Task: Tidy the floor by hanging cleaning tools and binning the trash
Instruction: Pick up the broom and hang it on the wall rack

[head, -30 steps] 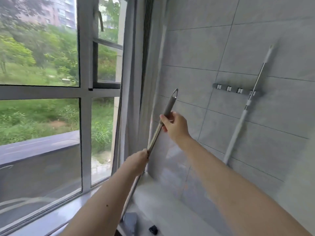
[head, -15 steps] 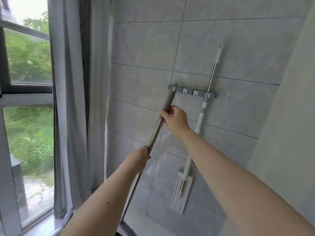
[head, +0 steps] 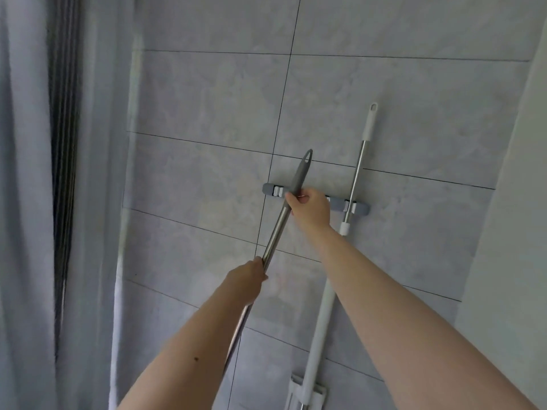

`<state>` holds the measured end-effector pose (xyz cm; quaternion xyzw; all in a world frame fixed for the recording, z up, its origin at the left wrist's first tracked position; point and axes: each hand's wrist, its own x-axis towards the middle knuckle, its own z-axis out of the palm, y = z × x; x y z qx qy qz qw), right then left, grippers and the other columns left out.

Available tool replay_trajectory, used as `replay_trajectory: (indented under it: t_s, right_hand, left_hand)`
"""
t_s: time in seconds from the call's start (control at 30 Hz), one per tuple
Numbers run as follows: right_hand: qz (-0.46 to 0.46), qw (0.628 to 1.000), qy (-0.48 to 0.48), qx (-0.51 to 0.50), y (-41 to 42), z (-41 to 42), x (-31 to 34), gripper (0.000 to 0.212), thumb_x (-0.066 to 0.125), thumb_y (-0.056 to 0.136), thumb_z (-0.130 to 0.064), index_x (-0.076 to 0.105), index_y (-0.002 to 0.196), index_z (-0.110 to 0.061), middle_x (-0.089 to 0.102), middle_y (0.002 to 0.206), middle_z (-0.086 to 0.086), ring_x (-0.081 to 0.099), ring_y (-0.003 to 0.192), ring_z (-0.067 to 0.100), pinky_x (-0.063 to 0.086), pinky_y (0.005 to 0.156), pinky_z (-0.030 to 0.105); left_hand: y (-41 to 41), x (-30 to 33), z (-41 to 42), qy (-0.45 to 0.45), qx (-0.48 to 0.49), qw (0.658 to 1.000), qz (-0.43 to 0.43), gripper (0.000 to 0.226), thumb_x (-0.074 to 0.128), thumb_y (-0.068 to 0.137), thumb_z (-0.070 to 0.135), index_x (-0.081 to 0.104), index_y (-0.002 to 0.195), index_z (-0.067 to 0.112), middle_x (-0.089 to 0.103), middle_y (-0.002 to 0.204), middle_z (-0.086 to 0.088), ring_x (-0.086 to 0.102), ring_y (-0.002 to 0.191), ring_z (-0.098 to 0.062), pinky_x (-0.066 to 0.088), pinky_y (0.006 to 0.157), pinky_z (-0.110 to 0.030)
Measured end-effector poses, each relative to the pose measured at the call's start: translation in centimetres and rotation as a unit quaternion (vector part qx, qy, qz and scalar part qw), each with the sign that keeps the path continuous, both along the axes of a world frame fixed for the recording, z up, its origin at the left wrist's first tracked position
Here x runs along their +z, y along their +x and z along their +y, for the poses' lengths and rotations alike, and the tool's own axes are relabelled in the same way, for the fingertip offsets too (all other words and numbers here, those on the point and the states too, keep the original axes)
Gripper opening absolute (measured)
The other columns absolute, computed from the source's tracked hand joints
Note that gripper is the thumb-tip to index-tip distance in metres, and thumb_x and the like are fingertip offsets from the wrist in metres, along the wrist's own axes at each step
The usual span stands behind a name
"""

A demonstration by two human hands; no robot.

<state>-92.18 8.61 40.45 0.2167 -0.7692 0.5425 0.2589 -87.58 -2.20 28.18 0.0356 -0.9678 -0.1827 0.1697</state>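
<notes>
I hold a long metal pole with a grey handle tip (head: 298, 176), tilted up to the right against the tiled wall. My right hand (head: 309, 208) grips it just below the grey handle. My left hand (head: 247, 279) grips the steel shaft lower down. The grey handle crosses the left part of the grey wall rack (head: 273, 190), whose middle my right hand hides. A white flat mop (head: 355, 173) hangs clipped in the rack's right end, its head (head: 307, 393) at the bottom edge. The pole's lower end is out of view.
Grey curtains (head: 59, 202) hang along the left. A pale wall corner (head: 518, 232) juts out on the right. Grey tiles cover the wall behind the rack.
The view has swung right from the window to the wall. Both hands have carried the pole up and right until its grey handle lies across the rack's left clips.
</notes>
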Motion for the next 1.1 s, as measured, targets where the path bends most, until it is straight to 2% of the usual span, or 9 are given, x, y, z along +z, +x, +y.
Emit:
replay_trajectory:
  t_s: [0.07, 0.2, 0.3, 0.47, 0.57, 0.77, 0.9, 1.0, 1.1]
  right_hand:
    - [-0.001, 1.0, -0.003, -0.003, -2.4, -0.9, 0.7, 0.018, 0.065, 0.085, -0.026, 0.056, 0.069, -0.023, 0.063, 0.065, -0.009, 0.067, 0.073, 0.024, 0.057, 0.076, 0.039]
    - [-0.001, 1.0, 0.017, -0.006, -6.6, -2.1, 2.0, 0.021, 0.063, 0.086, -0.026, 0.068, 0.085, -0.005, 0.071, 0.081, 0.017, 0.069, 0.083, 0.036, 0.056, 0.078, 0.051]
    - [-0.004, 1.0, 0.012, 0.004, -9.4, -2.8, 3.3, 0.016, 0.063, 0.088, -0.022, 0.065, 0.081, -0.007, 0.066, 0.07, 0.011, 0.066, 0.068, 0.029, 0.058, 0.076, 0.05]
    - [-0.022, 1.0, 0.005, 0.021, -13.8, -3.6, 6.3, 0.021, 0.063, 0.088, -0.016, 0.067, 0.092, 0.004, 0.058, 0.06, 0.0, 0.057, 0.042, 0.005, 0.059, 0.054, 0.025]
    - [-0.027, 0.999, 0.001, 0.029, -16.0, -4.2, 7.5, 0.022, 0.063, 0.088, -0.015, 0.067, 0.092, 0.006, 0.058, 0.059, 0.001, 0.054, 0.036, 0.001, 0.051, 0.039, 0.014]
    - [-0.007, 1.0, 0.015, 0.026, -19.9, -5.5, 8.2, 0.023, 0.063, 0.088, -0.018, 0.069, 0.09, 0.004, 0.061, 0.064, 0.004, 0.056, 0.05, 0.01, 0.058, 0.073, 0.04]
    - [0.007, 0.999, 0.025, 0.021, -21.5, -6.2, 8.3, 0.025, 0.063, 0.087, -0.021, 0.068, 0.088, 0.004, 0.06, 0.062, 0.002, 0.056, 0.051, 0.011, 0.057, 0.071, 0.039]
    - [0.022, 0.999, 0.035, 0.029, -22.2, -6.5, 8.3, 0.029, 0.063, 0.087, -0.021, 0.066, 0.094, 0.008, 0.063, 0.07, 0.009, 0.057, 0.052, 0.014, 0.054, 0.068, 0.037]
    - [0.042, 0.997, 0.057, 0.023, -22.4, -6.8, 8.5, 0.03, 0.063, 0.087, -0.022, 0.066, 0.093, 0.007, 0.066, 0.077, 0.017, 0.063, 0.068, 0.029, 0.055, 0.074, 0.044]
  left_hand:
    - [-2.6, 0.7, -0.7, 0.006, -0.005, 1.0, 0.006, 0.015, 0.042, 0.1, 0.023, 0.031, 0.093, 0.014, 0.062, 0.111, -0.016, 0.063, 0.1, -0.033, 0.046, 0.078, -0.036]
    - [-7.2, 2.4, -1.7, 0.027, -0.012, 1.0, 0.006, 0.016, 0.043, 0.1, 0.023, 0.033, 0.093, 0.013, 0.063, 0.108, -0.017, 0.063, 0.098, -0.034, 0.043, 0.074, -0.035]
    - [-10.0, 4.0, -2.5, 0.028, -0.023, 0.999, 0.018, 0.018, 0.043, 0.1, 0.027, 0.034, 0.093, 0.013, 0.059, 0.096, -0.014, 0.062, 0.09, -0.033, 0.039, 0.07, -0.032]
    - [-14.2, 5.7, -3.7, 0.071, -0.043, 0.995, 0.051, 0.021, 0.045, 0.099, 0.028, 0.04, 0.09, 0.009, 0.048, 0.077, -0.004, 0.052, 0.079, -0.028, 0.036, 0.067, -0.03]
    - [-16.4, 6.4, -4.2, 0.125, -0.042, 0.988, 0.081, 0.024, 0.051, 0.096, 0.027, 0.042, 0.085, 0.009, 0.049, 0.08, -0.005, 0.046, 0.073, -0.022, 0.038, 0.066, -0.03]
    - [-19.3, 7.0, -4.6, 0.184, -0.017, 0.976, 0.112, 0.024, 0.058, 0.091, 0.029, 0.046, 0.082, 0.01, 0.06, 0.09, -0.012, 0.053, 0.074, -0.024, 0.042, 0.069, -0.031]
    - [-20.6, 7.4, -5.0, 0.205, -0.005, 0.972, 0.116, 0.024, 0.062, 0.089, 0.029, 0.049, 0.081, 0.01, 0.066, 0.101, -0.015, 0.066, 0.087, -0.033, 0.051, 0.078, -0.04]
    - [-21.1, 8.0, -5.6, 0.176, 0.003, 0.978, 0.113, 0.025, 0.064, 0.086, 0.034, 0.053, 0.08, 0.013, 0.066, 0.102, -0.011, 0.067, 0.09, -0.03, 0.049, 0.078, -0.035]
    - [-21.4, 8.3, -5.8, 0.138, 0.008, 0.985, 0.108, 0.027, 0.065, 0.084, 0.039, 0.053, 0.078, 0.015, 0.066, 0.102, -0.007, 0.067, 0.091, -0.025, 0.045, 0.076, -0.03]
